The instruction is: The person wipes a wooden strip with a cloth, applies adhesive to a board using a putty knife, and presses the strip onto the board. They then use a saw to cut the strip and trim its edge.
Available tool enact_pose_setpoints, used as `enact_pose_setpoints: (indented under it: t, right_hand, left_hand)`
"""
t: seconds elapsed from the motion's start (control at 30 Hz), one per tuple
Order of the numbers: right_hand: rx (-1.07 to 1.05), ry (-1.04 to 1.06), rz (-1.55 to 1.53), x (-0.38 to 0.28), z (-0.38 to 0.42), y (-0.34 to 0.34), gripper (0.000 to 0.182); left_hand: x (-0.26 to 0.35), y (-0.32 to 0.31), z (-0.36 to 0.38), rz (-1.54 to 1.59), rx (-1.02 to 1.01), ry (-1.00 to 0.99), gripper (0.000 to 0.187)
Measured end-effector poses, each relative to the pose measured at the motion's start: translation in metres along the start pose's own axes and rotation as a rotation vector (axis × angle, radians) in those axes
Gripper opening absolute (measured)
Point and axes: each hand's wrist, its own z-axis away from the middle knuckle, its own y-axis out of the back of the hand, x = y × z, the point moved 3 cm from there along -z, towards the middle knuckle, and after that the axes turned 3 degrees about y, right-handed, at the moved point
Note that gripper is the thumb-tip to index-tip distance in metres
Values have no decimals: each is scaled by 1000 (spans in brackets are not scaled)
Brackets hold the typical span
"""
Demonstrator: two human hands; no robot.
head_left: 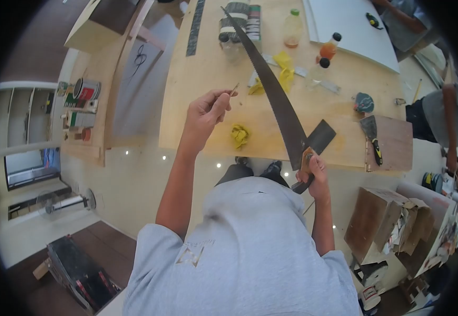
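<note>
My right hand (317, 175) is closed around the handle of a handsaw (273, 92). Its long dark blade slants up and away to the left across the wooden table (197, 131), toothed edge on the left. Behind the blade's wide end, at the table's near edge, shows a dark flat rectangular piece (322, 135). Over the left part of the table, my left hand (209, 113) pinches a small thin pointed piece (234, 89) between thumb and fingers; I cannot tell what it is. Below and right of that hand lies a crumpled yellow wad (240, 136).
Bottles (293, 30), more yellow crumpled material (286, 71) and a putty knife (375, 141) on a brown board (395, 139) are on the table. Paint cans (86, 89) stand on a left-hand bench. Another person (445, 116) is at the right. Cardboard boxes (373, 224) sit lower right.
</note>
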Motion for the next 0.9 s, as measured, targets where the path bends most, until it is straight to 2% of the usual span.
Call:
enact_pose_setpoints:
  t: [0.13,0.23,0.27,0.37,0.43,0.53,0.63,0.7,0.8,0.9]
  right_hand:
    - [17,-31,9,12,1,-15,44]
    - [26,-11,191,16,5,-24,46]
    - [24,-3,251,14,6,-30,36]
    - [31,-4,412,8,10,-64,26]
    - [18,-35,390,15,8,-84,23]
    - [34,-72,474,27,-1,-128,18]
    - [97,-76,515,54,-21,-185,18]
    - [189,-63,473,77,-22,-224,18]
    - [352,36,401,101,-21,-283,16]
    - [495,137,350,126,-6,-310,13]
  left_hand:
    - [-14,25,13,-89,83,44,36]
    - [-54,65,24,-124,160,59,39]
    - [-71,83,31,-168,229,88,40]
    - [-118,144,47,-256,417,166,43]
    - [-139,179,60,-263,528,228,43]
    - [-166,229,63,-241,535,227,43]
    - [-182,273,54,-295,410,179,41]
    - [-190,296,47,-327,228,201,33]
    - [-193,306,24,-437,-53,172,26]
    - [-203,298,7,-536,-305,38,25]
